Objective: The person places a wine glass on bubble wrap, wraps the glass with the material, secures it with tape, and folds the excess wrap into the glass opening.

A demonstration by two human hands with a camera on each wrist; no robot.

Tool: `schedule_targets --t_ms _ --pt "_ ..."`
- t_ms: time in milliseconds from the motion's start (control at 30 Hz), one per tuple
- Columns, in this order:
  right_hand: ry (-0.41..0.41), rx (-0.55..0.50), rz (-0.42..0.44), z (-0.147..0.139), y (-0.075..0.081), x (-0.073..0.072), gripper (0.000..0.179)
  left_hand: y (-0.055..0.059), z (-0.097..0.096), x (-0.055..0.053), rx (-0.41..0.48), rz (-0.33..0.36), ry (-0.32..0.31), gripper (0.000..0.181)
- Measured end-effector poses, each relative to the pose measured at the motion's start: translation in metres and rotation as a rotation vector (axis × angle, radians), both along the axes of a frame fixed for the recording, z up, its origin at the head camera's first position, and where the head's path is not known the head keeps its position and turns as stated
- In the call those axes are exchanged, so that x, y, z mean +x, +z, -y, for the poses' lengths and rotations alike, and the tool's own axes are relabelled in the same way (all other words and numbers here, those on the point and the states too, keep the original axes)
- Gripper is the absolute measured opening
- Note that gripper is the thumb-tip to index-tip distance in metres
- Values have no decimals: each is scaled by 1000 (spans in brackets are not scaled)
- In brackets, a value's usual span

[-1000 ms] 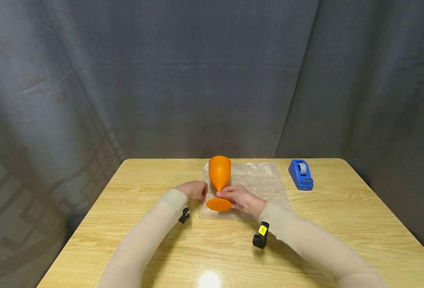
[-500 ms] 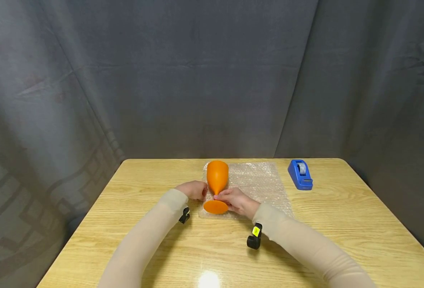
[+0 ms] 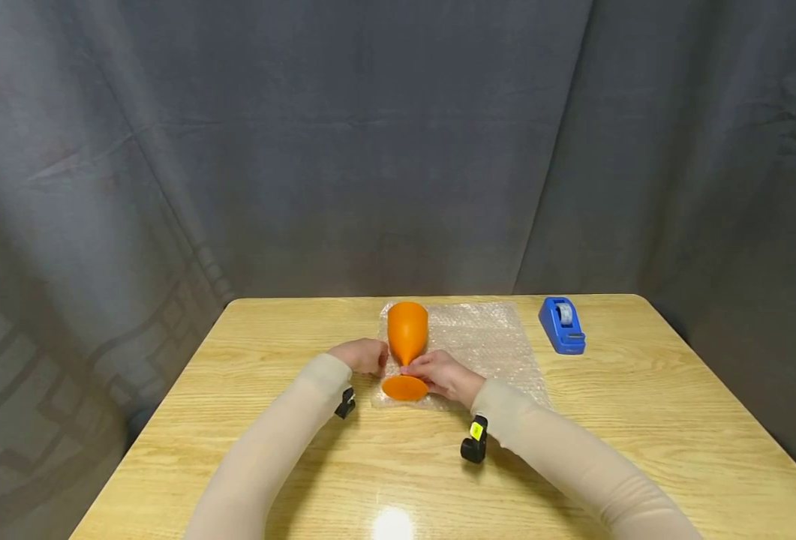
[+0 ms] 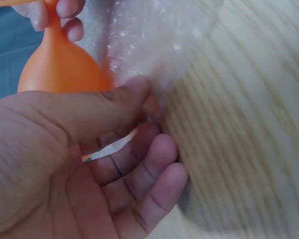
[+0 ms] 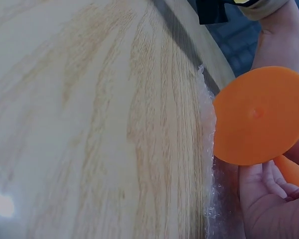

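A: Where is the goblet (image 3: 407, 328)?

B: Centre of the head view, on its side over the left part of the wrap (image 3: 482, 337), rim toward the top of the frame and foot (image 3: 405, 388) toward the bottom. Whether its full weight is down, I can't tell.

A: And the hands?

B: The right grip (image 3: 441, 373) is clamped on the stem, just above the foot. The left grip (image 3: 364, 355) seems pinched on the wrap's left edge — thumb and forefinger meet there in the left wrist view, though the pinch itself is partly hidden.

A: How far along would you call it?

B: Early, I'd judge. The wrap is spread and the goblet is placed over it. No fold covers the goblet yet, and the dispenser (image 3: 563, 327), toward the right of the frame, has no hand near it.

A: What about edges?

B: The wrap's top edge runs near the far edge of the counter (image 3: 269, 330), with the curtain (image 3: 370, 150) right behind, so there's little depth up there. The foot sits near the wrap's lower edge, and in the right wrist view that edge stands up a little beside it.

A: Room to move?

B: Most of the wrap lies flat to the right of the goblet. Bare wood shows on the left and lower centre — between the sleeves (image 3: 573, 457) — and the dispenser sits just beyond the wrap's upper right.
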State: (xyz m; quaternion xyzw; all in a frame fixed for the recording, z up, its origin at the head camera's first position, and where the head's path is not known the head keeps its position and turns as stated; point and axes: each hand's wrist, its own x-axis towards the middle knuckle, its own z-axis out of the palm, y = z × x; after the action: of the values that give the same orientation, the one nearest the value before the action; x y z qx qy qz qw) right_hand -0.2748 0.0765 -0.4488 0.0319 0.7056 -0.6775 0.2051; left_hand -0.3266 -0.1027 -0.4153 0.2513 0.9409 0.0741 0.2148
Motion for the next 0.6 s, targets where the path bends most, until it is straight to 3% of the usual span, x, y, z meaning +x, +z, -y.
schedule_targets --t_ms 133,233,333,400,467,533,600 --pt "2 16 6 0 0 -1 14 6 4 -2 38 43 24 4" --pt "2 31 8 0 0 -1 18 11 8 -7 81 16 71 6" --pt "0 39 9 0 0 -2 19 9 10 -14 209 25 213 22" --pt "-2 43 14 0 1 -2 19 4 11 -18 364 84 336 40" --pt "-3 50 16 0 1 -2 18 -2 11 -20 548 193 470 55" --pt "-6 56 15 1 1 -2 17 -7 11 -22 689 276 555 56" --pt "-11 61 10 1 2 -2 14 -10 10 -23 795 347 620 42"
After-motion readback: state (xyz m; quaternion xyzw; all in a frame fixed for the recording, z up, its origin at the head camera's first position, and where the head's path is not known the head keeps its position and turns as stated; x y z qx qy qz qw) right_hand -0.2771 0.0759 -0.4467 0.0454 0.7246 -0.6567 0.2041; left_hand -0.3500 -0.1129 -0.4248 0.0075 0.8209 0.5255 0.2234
